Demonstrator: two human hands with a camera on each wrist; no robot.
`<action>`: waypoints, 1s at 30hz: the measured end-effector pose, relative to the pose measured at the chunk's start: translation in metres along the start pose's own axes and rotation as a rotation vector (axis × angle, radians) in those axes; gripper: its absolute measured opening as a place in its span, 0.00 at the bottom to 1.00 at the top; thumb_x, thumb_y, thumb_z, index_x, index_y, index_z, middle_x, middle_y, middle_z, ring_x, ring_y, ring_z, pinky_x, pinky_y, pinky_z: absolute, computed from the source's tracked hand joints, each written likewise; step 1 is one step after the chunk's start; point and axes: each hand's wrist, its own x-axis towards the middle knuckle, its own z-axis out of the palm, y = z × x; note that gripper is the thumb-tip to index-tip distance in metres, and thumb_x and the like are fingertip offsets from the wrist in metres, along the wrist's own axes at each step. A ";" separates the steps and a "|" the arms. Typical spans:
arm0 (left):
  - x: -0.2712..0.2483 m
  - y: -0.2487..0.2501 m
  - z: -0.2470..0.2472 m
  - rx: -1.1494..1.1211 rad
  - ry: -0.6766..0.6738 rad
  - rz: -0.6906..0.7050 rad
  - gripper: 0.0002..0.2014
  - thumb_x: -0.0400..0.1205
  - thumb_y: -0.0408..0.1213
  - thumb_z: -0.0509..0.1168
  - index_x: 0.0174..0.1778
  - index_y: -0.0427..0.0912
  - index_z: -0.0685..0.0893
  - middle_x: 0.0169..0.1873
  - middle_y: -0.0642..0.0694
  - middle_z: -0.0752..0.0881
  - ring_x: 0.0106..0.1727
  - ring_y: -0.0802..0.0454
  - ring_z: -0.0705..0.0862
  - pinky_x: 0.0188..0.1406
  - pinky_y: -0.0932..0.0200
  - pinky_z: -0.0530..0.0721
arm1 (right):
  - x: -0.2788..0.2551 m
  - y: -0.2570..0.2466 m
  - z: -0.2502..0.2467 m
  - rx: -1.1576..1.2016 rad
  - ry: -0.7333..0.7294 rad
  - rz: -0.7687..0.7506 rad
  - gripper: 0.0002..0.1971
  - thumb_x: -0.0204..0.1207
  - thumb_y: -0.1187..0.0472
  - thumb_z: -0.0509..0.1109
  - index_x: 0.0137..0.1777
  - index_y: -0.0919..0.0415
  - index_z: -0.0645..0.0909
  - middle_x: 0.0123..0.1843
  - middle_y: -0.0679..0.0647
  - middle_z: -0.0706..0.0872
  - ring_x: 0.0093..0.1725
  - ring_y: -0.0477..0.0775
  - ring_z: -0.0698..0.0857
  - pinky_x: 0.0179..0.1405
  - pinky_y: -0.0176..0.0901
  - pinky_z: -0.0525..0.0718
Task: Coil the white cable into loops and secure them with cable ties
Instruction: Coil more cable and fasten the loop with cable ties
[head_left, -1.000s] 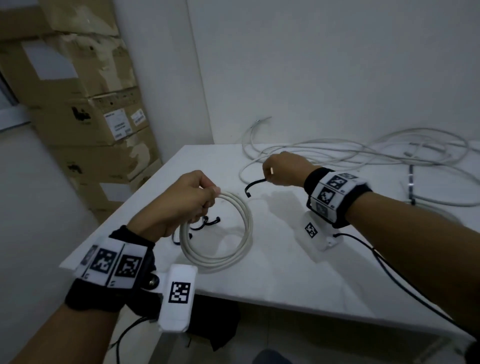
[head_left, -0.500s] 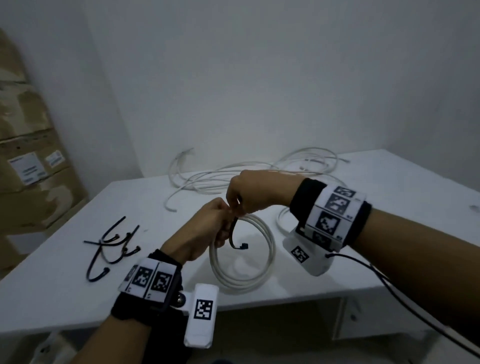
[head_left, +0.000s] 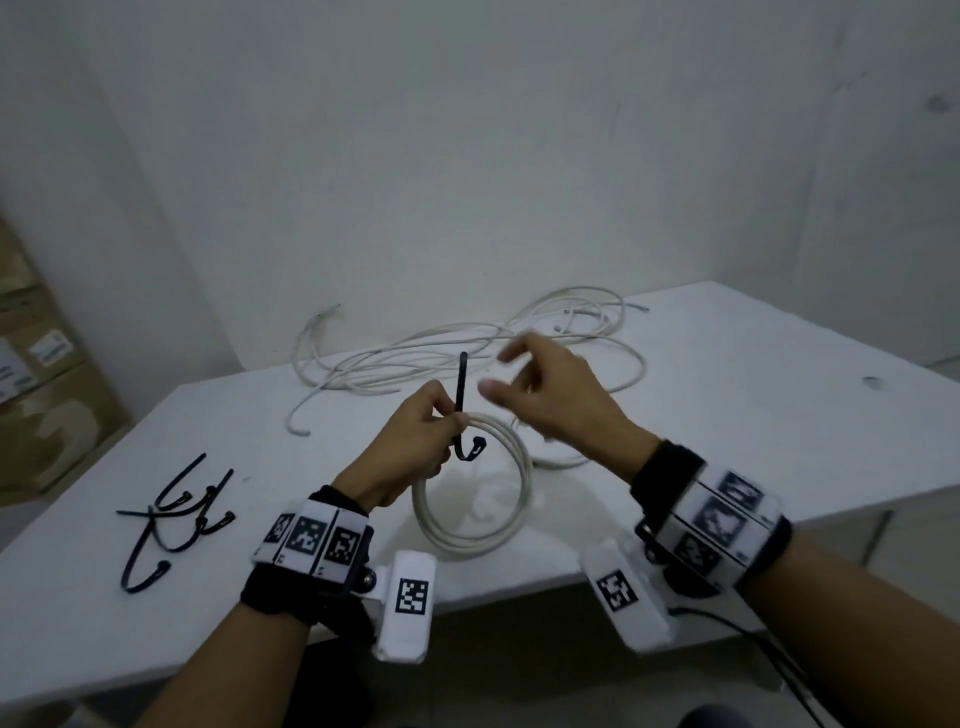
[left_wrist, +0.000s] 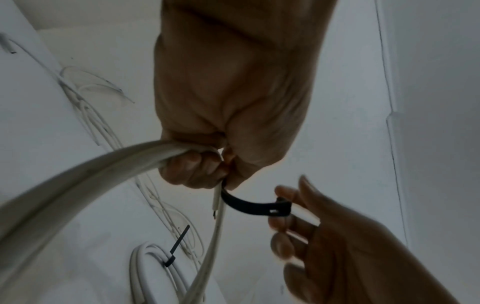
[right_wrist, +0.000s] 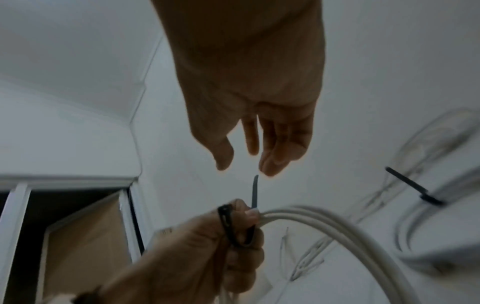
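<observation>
My left hand (head_left: 434, 434) grips the top of a coil of white cable (head_left: 470, 525) that hangs down to the white table (head_left: 779, 415). The same hand pins a black cable tie (head_left: 461, 395) against the coil; its tail stands upright and its head end hooks under the loops. In the left wrist view the tie (left_wrist: 253, 205) curves from my left hand (left_wrist: 197, 170) toward my right fingers (left_wrist: 298, 228). My right hand (head_left: 506, 374) hovers open just right of the tail, holding nothing. The right wrist view shows my right hand (right_wrist: 241, 164) just above the tail (right_wrist: 254, 192).
Several spare black ties (head_left: 171, 514) lie at the table's left. A heap of loose white cable (head_left: 447, 353) sprawls along the back by the wall. Another coil, bound with a black tie (left_wrist: 176, 246), lies on the table. Cardboard boxes (head_left: 36, 405) stand at far left.
My right hand carried the black tie to the coil, let go of it and opened. My left hand now holds tie and coil together. The head view swung to the right.
</observation>
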 end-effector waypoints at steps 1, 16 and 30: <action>0.001 -0.001 0.000 -0.018 0.012 -0.012 0.08 0.85 0.34 0.61 0.42 0.40 0.68 0.22 0.49 0.73 0.23 0.54 0.63 0.23 0.59 0.60 | -0.011 0.005 0.000 0.123 -0.115 0.064 0.19 0.73 0.50 0.74 0.59 0.56 0.75 0.38 0.54 0.86 0.31 0.49 0.83 0.25 0.40 0.78; 0.021 0.014 0.005 -0.120 0.038 -0.030 0.13 0.86 0.38 0.49 0.34 0.45 0.66 0.24 0.47 0.69 0.22 0.54 0.63 0.22 0.61 0.60 | -0.059 0.039 0.017 0.286 -0.056 -0.049 0.11 0.83 0.64 0.60 0.40 0.57 0.78 0.32 0.51 0.80 0.27 0.47 0.81 0.15 0.39 0.77; 0.012 0.029 0.024 -0.003 -0.017 0.083 0.14 0.87 0.35 0.54 0.34 0.38 0.70 0.23 0.45 0.71 0.21 0.54 0.65 0.19 0.62 0.63 | -0.042 0.025 0.017 0.215 0.018 -0.062 0.07 0.82 0.65 0.59 0.46 0.62 0.77 0.37 0.55 0.79 0.31 0.52 0.82 0.21 0.50 0.82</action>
